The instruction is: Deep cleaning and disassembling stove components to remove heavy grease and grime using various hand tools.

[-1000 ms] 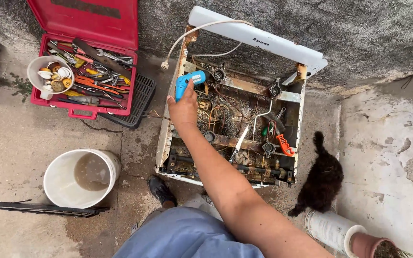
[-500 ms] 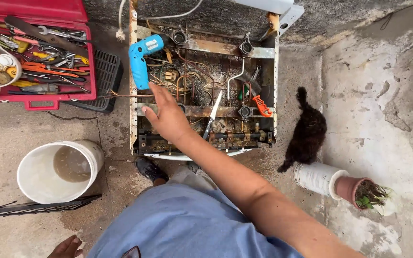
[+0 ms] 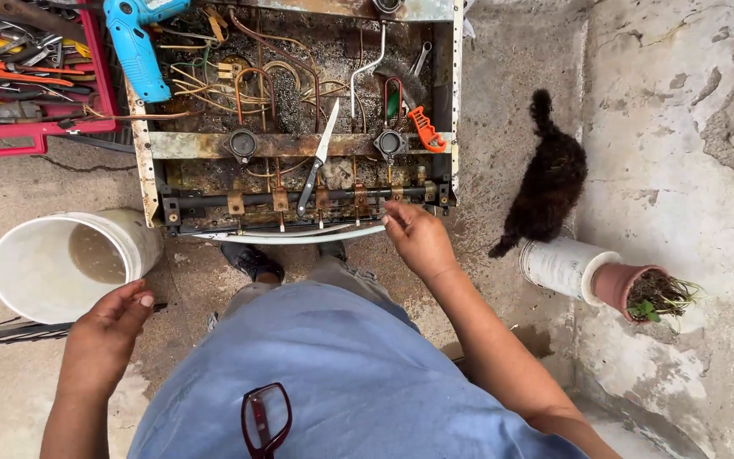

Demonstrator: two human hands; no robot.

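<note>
An opened, rusty appliance chassis (image 3: 150, 174) full of wires and copper tubes lies on the concrete floor in front of me. My right hand (image 3: 418, 238) rests at its near right corner, fingers touching the white front edge, holding nothing. My left hand (image 3: 108, 327) hovers empty and open beside a white bucket (image 3: 31, 293). A blue power drill (image 3: 136, 51) lies on the chassis's far left corner. A kitchen knife (image 3: 318, 157) and an orange-handled tool (image 3: 426, 130) lie inside the chassis.
A red toolbox (image 3: 10, 136) crammed with hand tools sits at the far left. A small black furry animal (image 3: 547, 183) stands right of the chassis, next to a toppled white pipe (image 3: 562, 265) and a clay pot (image 3: 618, 285). Red-framed glasses (image 3: 263, 418) hang on my shirt.
My right hand let go of the blue drill on the chassis's far left corner and drew back to the near right edge. My left hand came into view by the bucket.
</note>
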